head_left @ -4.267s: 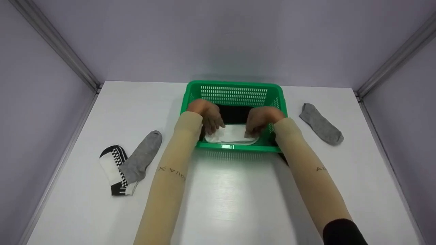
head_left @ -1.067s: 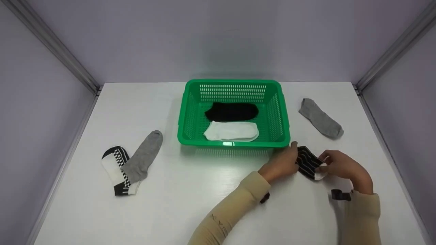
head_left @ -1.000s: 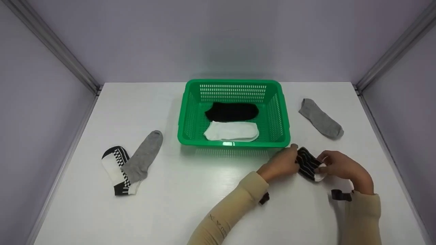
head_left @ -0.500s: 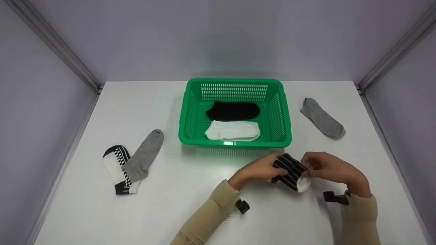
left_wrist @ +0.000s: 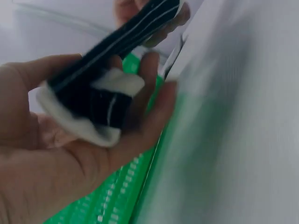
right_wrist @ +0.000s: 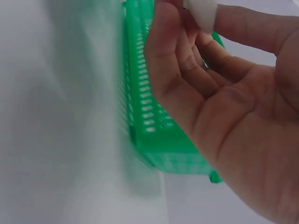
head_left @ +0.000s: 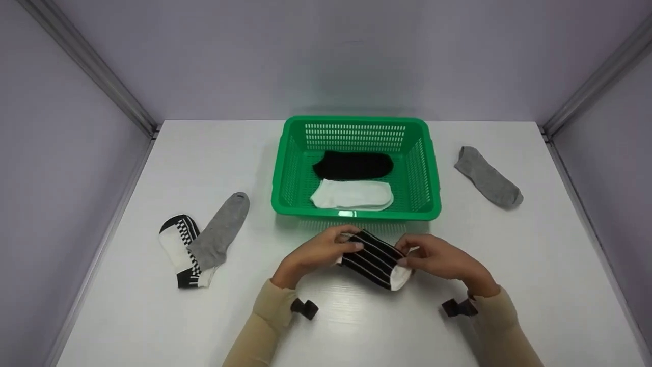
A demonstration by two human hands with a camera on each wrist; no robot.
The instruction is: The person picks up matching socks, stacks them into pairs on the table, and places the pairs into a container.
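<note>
A black sock with thin white stripes and white ends (head_left: 374, 260) is stretched between my two hands, in front of the basket in the head view. My left hand (head_left: 322, 251) grips its left end, thumb on top and fingers beneath. In the left wrist view the sock (left_wrist: 107, 70) looks bent over inside that hand, a white-edged part curling toward the fingers. My right hand (head_left: 442, 257) pinches the white end at the right. The right wrist view shows only this white tip (right_wrist: 203, 13) between thumb and fingers.
Behind the hands stands a green basket (head_left: 356, 213) with black socks (head_left: 353, 165) and white socks (head_left: 352, 194) inside. To the left, a grey sock (head_left: 220, 232) overlaps a white sock with black checks (head_left: 175, 245). Another grey sock (head_left: 489, 177) lies right of the basket.
Both hands left the basket and took hold of the striped sock at the right. Over the last second they carried it left to in front of the basket.
</note>
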